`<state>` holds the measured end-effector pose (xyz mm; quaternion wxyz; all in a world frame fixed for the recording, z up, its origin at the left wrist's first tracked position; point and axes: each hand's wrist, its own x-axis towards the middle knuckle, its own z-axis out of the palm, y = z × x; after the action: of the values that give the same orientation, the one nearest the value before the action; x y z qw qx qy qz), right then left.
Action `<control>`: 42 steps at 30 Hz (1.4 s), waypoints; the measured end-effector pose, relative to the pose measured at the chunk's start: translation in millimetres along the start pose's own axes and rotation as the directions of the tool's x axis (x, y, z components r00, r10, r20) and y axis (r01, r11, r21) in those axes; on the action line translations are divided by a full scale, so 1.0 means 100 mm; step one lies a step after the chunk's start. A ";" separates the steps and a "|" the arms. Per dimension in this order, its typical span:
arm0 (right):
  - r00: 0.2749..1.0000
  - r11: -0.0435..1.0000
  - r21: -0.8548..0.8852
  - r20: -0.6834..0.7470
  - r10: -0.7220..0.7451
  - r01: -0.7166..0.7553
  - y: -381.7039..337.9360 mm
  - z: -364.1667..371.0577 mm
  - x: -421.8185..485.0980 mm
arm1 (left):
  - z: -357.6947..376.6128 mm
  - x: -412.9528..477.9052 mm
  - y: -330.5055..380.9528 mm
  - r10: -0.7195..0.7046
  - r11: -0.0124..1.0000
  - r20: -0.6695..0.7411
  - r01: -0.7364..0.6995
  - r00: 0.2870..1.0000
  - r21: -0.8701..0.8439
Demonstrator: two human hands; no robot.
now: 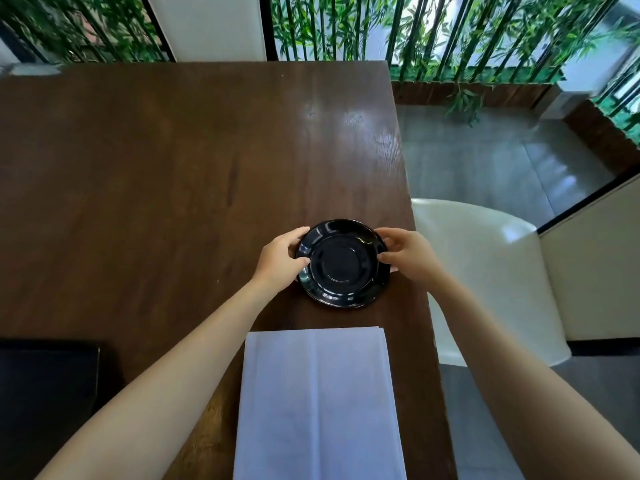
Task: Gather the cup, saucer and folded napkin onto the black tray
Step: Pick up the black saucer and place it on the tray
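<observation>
A glossy black saucer [343,265] sits near the right edge of the dark wooden table [156,168]. My left hand [280,258] grips its left rim and my right hand [407,252] grips its right rim. A folded white napkin [318,403] lies flat on the table just in front of me, below the saucer. The black tray [45,393] shows at the lower left, partly cut off by the frame. No cup is in view.
A white chair [491,271] stands right beside the table's right edge. Bamboo screens [346,26] line the far side, with grey floor [485,161] to the right.
</observation>
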<state>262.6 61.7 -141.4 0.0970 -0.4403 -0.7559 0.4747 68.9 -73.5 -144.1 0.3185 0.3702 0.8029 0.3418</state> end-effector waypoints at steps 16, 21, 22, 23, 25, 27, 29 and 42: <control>0.997 0.989 0.140 0.066 -0.048 0.038 -1.08 -0.09 -0.26 | -0.83 -0.37 0.23 0.038 0.984 -0.121 -0.058 0.992 -0.166; 0.989 0.988 0.135 0.110 -0.096 0.081 -1.68 -0.01 -0.38 | -1.33 -0.58 0.31 0.066 0.980 -0.196 -0.101 0.978 -0.174; 0.988 0.987 0.130 0.110 -0.108 0.093 -1.79 0.01 -0.41 | -1.43 -0.63 0.32 0.070 0.978 -0.209 -0.108 0.976 -0.178; 0.987 0.986 0.127 0.111 -0.120 0.106 -1.91 0.05 -0.44 | -1.54 -0.68 0.32 0.071 0.977 -0.224 -0.113 0.972 -0.179; 0.983 0.984 0.127 0.115 -0.141 0.127 -2.12 0.13 -0.51 | -1.75 -0.80 0.31 0.068 0.975 -0.255 -0.118 0.965 -0.188; 0.979 0.981 0.125 0.121 -0.161 0.146 -2.33 0.24 -0.59 | -1.96 -0.94 0.27 0.060 0.971 -0.281 -0.121 0.958 -0.207; 0.975 0.978 0.128 0.133 -0.180 0.163 -2.53 0.38 -0.67 | -2.17 -1.09 0.20 0.050 0.971 -0.306 -0.118 0.951 -0.208; 0.908 0.963 0.148 0.327 -0.263 0.225 -3.59 1.69 -1.23 | -3.42 -2.24 -0.59 -0.059 0.973 -0.458 -0.051 0.887 -0.224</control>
<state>33.9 -196.3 90.1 0.0454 -0.2469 -0.7838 0.5680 -97.9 -392.0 60.0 0.1600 0.2375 0.8113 0.5097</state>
